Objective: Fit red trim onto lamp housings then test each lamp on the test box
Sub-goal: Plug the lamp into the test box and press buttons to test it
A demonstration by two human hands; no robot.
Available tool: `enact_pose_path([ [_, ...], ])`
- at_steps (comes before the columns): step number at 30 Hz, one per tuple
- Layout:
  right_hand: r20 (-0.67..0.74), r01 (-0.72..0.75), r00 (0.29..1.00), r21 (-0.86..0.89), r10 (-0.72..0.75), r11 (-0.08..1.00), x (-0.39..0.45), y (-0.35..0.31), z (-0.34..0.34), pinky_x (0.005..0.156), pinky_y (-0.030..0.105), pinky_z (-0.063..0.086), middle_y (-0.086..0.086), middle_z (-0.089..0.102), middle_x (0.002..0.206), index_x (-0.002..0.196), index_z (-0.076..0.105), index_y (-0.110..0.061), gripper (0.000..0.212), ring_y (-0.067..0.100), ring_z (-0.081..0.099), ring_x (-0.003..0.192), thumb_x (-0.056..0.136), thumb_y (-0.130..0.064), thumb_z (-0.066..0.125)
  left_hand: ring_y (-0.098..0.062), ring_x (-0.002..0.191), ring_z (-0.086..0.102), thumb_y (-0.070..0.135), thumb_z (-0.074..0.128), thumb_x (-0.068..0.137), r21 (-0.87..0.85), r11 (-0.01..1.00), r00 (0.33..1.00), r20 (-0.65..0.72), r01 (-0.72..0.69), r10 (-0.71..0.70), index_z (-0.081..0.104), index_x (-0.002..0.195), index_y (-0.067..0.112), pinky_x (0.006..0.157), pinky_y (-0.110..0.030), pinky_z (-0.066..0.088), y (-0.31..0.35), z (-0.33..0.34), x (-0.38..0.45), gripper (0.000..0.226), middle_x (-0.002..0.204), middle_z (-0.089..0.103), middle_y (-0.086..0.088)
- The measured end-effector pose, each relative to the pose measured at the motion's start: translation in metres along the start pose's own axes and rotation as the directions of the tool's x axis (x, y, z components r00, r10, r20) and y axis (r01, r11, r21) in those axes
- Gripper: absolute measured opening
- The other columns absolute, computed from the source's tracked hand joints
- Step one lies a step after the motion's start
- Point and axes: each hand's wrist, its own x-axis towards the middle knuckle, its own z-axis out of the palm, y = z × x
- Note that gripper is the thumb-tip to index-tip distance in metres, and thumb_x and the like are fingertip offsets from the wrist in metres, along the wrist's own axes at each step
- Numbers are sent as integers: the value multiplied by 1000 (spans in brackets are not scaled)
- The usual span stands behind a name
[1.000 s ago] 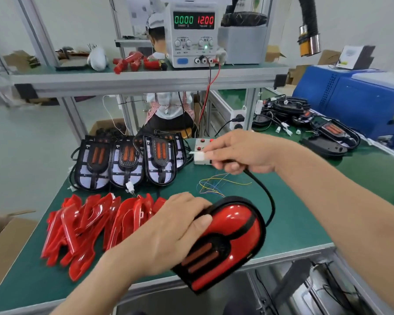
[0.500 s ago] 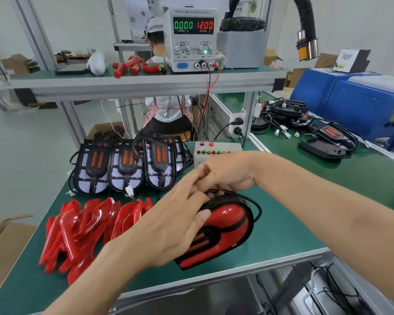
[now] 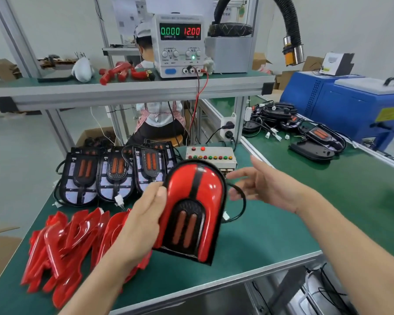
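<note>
Left hand [image 3: 143, 219] grips the trimmed lamp [image 3: 192, 212] upright at frame centre — long axis vertical; right hand [image 3: 263, 186], fingers spread and empty, hovers nearer the test box [image 3: 210, 155] behind.

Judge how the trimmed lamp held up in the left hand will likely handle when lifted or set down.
The lamp looks rigid and probably light: the left hand holds it up alone. Its glossy red trim may be slippery. Its loose cable would likely flop and snag.

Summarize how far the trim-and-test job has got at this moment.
Done: the lamp the left hand holds up already wears red trim. In hand: the right hand is open beside it, near the test box. Left: bare housings and loose red trims remain.
</note>
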Motion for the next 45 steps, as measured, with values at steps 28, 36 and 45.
enact_pose_path([
  [28,-204,203,964,158,-169,966,-13,-16,39,50,20,44,0,48,66,98,77,-15,21,8,44,49,101,-22,58,-22,113,71,35,39,108,-311,914,963,24,262,-268,75,115,17,106,-50,50,9,44,3,41,115,77,-6],
  [36,-249,328,942,529,-226,783,-44,78,57,94,51,55,9,61,142,142,57,-26,64,29,61,127,89,-62,66,-24,101,75,35,37,111,-464,826,935,13,319,-354,74,109,14,83,-46,63,7,85,37,42,111,77,-10],
  [45,-492,348,870,580,-23,736,-83,111,36,108,51,48,10,64,139,139,62,-24,72,31,59,130,94,-69,30,-25,97,76,39,41,110,-429,766,876,186,479,-444,69,120,10,70,-42,64,9,173,55,41,108,78,-9],
])
